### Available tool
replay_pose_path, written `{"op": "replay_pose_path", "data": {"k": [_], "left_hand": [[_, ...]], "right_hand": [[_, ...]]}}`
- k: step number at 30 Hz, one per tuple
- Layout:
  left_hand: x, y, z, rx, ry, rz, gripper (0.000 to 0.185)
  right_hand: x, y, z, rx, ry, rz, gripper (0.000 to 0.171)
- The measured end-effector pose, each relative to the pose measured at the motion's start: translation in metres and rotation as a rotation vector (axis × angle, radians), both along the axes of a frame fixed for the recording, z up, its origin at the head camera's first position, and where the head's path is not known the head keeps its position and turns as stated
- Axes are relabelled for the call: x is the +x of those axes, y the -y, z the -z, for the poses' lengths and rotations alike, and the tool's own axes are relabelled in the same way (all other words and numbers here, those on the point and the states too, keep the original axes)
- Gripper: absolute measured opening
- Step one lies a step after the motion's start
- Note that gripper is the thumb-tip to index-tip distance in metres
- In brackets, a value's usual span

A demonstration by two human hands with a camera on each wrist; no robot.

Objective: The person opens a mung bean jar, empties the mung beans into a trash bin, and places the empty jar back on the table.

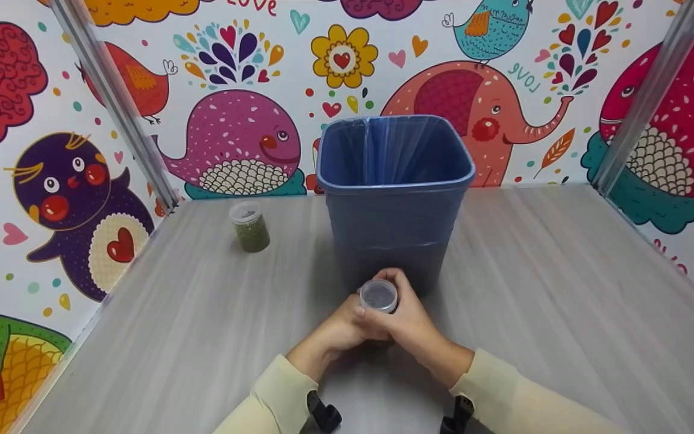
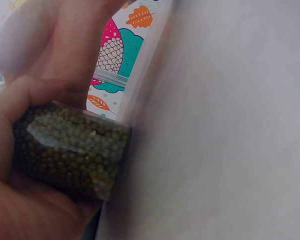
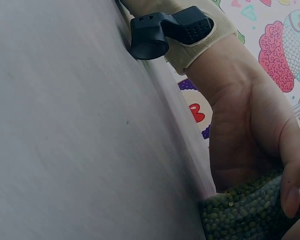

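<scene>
A small clear jar of green beans with a clear lid stands on the grey table just in front of the blue bin. My left hand and my right hand both wrap around the jar, fingers curled about its sides. In the left wrist view the jar of beans sits in my palm, close to the table. The right wrist view shows the jar's bean-filled side under my left hand's thumb. A second jar of green beans stands apart at the back left.
The blue bin, lined with a clear bag, stands at the table's back middle. Patterned walls with metal posts close in the table on three sides. Grey tabletop stretches out left and right of my hands.
</scene>
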State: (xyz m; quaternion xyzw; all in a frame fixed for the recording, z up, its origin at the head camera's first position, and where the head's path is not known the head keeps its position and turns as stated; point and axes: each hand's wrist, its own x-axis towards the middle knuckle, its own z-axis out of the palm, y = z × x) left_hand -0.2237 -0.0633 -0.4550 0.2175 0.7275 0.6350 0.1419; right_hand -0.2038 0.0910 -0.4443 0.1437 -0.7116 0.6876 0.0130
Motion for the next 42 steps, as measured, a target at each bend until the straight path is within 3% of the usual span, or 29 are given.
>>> {"op": "replay_pose_path", "data": {"k": [10,25,33,42], "left_hand": [[-0.0004,-0.0007,0.0007,0.018,0.025,0.005,0.048],[0.0002,0.0008,0.0007,0.005,0.007,-0.003,0.052],[-0.0002,0.0008,0.0011,-0.010,-0.019,-0.003,0.058],[0.0001,0.0005,0.0008,0.003,-0.001,0.000,0.064]], "right_hand": [[-0.0028,-0.0023,0.0005,0.028,-0.014,-0.026,0.052],[-0.0028,-0.0022,0.0008,0.030,-0.026,-0.030,0.053],[-0.0009,-0.0023,0.0007,0.024,0.000,-0.038,0.073],[0.0001,0.0000,0.0010,0.009,0.001,0.032,0.067]]}}
